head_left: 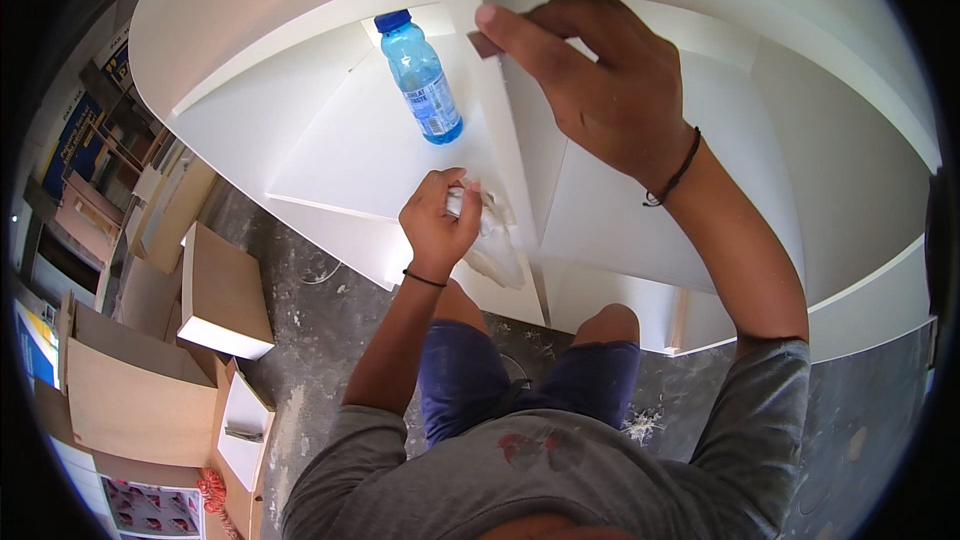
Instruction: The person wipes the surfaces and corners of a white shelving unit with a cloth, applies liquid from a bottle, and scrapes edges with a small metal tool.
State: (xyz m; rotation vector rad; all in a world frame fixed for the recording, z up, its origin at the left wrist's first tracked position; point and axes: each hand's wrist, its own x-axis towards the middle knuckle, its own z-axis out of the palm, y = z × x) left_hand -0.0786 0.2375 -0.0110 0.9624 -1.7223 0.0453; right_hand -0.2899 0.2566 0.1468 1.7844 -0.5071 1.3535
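Head | left hand [438, 220] fingers clench white rag [492, 240] | right hand [600, 80] pinches small brown block [484, 43]

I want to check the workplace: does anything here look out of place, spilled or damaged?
The blue bottle stands on a white shelf panel beside where the hands work; it is capped and nothing is spilled. Wood shavings and white flecks litter the floor. The panels show no damage.

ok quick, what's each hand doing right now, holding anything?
Left hand: closed on a white rag.
Right hand: fingers pressing a small brown block against the white divider.
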